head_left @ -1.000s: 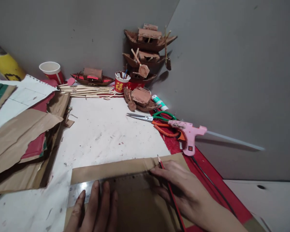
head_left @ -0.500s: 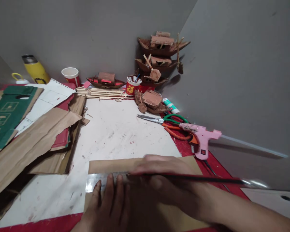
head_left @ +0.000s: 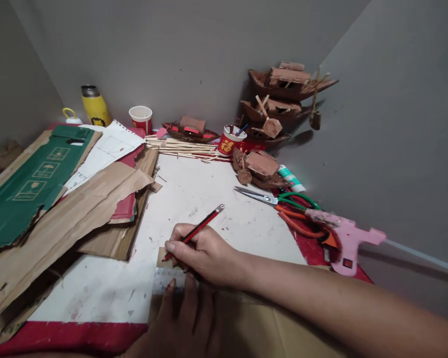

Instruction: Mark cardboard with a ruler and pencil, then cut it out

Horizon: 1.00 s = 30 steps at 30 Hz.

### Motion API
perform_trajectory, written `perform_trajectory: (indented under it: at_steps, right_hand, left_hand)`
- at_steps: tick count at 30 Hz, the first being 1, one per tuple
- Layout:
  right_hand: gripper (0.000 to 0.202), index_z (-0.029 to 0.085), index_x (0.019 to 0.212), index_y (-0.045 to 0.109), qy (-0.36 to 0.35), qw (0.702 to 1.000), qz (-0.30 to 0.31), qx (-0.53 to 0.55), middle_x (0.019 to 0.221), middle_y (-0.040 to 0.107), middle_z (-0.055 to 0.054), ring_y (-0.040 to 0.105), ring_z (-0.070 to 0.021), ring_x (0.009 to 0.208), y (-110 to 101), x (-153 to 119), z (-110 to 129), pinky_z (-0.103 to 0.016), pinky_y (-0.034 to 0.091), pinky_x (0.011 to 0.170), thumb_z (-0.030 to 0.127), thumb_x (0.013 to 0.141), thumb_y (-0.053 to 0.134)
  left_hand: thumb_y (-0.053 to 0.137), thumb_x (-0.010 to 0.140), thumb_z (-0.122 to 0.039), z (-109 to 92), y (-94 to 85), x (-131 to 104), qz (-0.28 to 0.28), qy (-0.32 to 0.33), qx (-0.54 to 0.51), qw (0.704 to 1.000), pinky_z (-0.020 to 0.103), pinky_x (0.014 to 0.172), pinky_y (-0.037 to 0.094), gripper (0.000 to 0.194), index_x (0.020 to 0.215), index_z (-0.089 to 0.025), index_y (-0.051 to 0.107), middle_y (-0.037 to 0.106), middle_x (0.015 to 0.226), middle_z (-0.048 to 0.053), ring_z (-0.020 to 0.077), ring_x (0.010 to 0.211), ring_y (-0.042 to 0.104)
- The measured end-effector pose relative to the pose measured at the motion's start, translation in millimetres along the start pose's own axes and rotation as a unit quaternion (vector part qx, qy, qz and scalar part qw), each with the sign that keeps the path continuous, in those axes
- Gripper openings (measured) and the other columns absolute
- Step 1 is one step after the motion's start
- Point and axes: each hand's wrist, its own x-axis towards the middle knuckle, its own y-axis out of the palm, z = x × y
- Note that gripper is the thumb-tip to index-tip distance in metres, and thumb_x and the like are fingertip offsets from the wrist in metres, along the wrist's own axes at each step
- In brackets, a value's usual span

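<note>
A red and black pencil [head_left: 203,226] is pinched in my right hand [head_left: 205,253], its tip low at the left end of a brown cardboard piece [head_left: 257,318]. Across that cardboard lies a clear ruler [head_left: 164,280], seen mostly at its left end. My left hand [head_left: 186,318] rests on the ruler with its fingers spread, just below my right hand. The rest of the ruler is hidden under both hands.
Scissors [head_left: 259,195], a pink glue gun [head_left: 349,238] and a glue stick tube [head_left: 291,178] lie at the right. Model boats [head_left: 259,166], sticks [head_left: 186,147] and paper cups [head_left: 141,119] stand behind. Cardboard sheets [head_left: 41,174] cover the left.
My right hand has moved left along the ruler, and the pencil now stands tilted up instead of lying nearly flat. The view has shifted, so the background sits further right.
</note>
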Motion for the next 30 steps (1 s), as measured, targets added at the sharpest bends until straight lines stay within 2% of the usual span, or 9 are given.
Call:
perform_trajectory:
  at_steps: [5,15,24,27,30]
  right_hand:
    - [0.023,0.017,0.073,0.056,-0.057,0.995,0.021,-0.083,0.065,0.05,0.002,0.046,-0.0097,0.059,-2.6,0.9,0.2,-0.021,0.038,0.055,0.03,0.092,0.052]
    - [0.021,0.018,0.076,0.054,-0.086,0.989,0.051,-0.11,0.069,0.054,0.002,0.049,-0.0103,0.064,-2.7,4.2,-1.0,-0.021,0.04,0.06,0.029,0.093,0.052]
    - [0.029,0.021,0.068,0.039,-0.115,0.978,0.105,-0.14,0.068,0.046,0.004,0.044,-0.0094,0.063,-9.5,5.2,12.4,-0.02,0.038,0.059,0.025,0.095,0.049]
    - [0.032,0.021,0.066,0.034,-0.115,0.972,0.118,-0.167,0.062,0.039,0.006,0.037,-0.009,0.058,-15.7,3.8,19.4,-0.021,0.034,0.056,0.02,0.093,0.051]
    - [0.033,0.021,0.065,0.034,-0.104,0.965,0.138,-0.199,0.061,0.037,0.006,0.036,-0.0091,0.058,-22.5,1.9,26.7,-0.021,0.033,0.057,0.016,0.092,0.052]
  left_hand:
    - [0.045,0.092,-0.021,-1.1,0.9,0.4,0.001,-0.005,-0.005,1.0,0.043,0.075,0.052,0.032,0.119,-0.016,0.062,0.073,0.103,0.006,0.0274,0.095,0.066]
    - [0.047,0.091,-0.022,0.1,-0.3,-1.4,0.001,0.001,-0.004,1.0,0.043,0.076,0.05,0.032,0.117,-0.016,0.064,0.072,0.103,0.007,0.028,0.094,0.063]
    - [0.046,0.092,-0.024,-8.3,3.0,-1.9,0.003,-0.041,-0.007,0.999,0.045,0.083,0.046,0.033,0.12,-0.021,0.063,0.073,0.106,0.004,0.0266,0.098,0.061]
    - [0.05,0.09,-0.028,-10.3,4.2,-3.8,0.007,-0.036,-0.013,0.999,0.044,0.085,0.046,0.034,0.121,-0.021,0.064,0.073,0.109,0.006,0.0278,0.102,0.062]
    - [0.053,0.089,-0.032,-10.9,4.8,-6.2,0.026,-0.042,-0.029,0.998,0.044,0.09,0.045,0.038,0.124,-0.021,0.063,0.071,0.115,0.009,0.0297,0.108,0.061]
